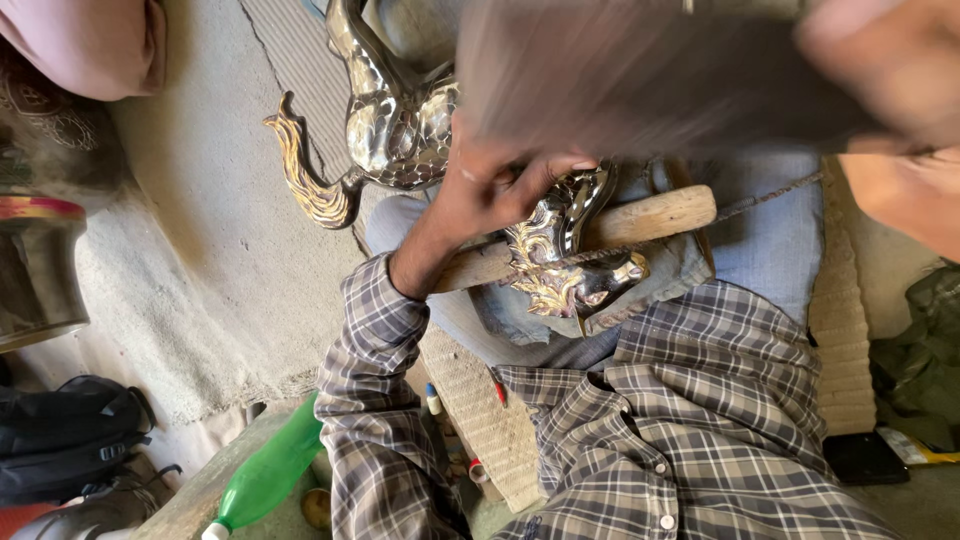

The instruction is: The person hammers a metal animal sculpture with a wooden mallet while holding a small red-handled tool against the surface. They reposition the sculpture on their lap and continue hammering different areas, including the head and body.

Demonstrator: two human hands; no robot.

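Pretty upside-down view here: the left hand (pixel 490 185) is pressed down with fingers curled over an embossed silver metal piece (pixel 570 255), pinning it on a wooden block (pixel 640 220) that lies across the lap. The right hand (pixel 880 60) is a blur at the top, clamped on a blurred dark tool (pixel 640 80). A green plastic bottle (pixel 265 475) lies on the floor nearby.
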